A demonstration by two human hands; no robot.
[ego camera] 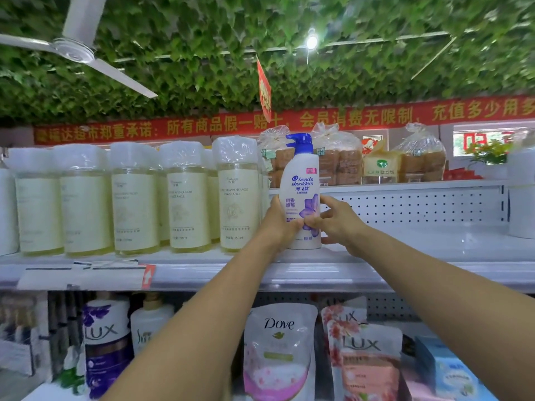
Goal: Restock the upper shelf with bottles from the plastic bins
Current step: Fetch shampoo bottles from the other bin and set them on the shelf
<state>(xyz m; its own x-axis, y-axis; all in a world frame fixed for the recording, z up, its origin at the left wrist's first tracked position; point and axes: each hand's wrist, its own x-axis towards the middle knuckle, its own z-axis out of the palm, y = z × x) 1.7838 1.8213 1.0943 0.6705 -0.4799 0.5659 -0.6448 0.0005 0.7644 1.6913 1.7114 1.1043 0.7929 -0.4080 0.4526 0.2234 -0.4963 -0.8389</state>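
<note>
1. The Head & Shoulders shampoo bottle [301, 186] stands upright on the upper shelf [405, 264], near its front edge, just right of the pale-yellow bottles [185, 204].
2. Left hand [279, 224] and right hand [337, 222]: fingers curled around the bottle's lower body from opposite sides.

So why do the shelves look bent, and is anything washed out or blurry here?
Head view: the wide-angle lens bows the upper shelf and banner; the ceiling lamp flares white; the edges smear, while the shampoo bottle held by the left hand and right hand stays sharp.
</note>
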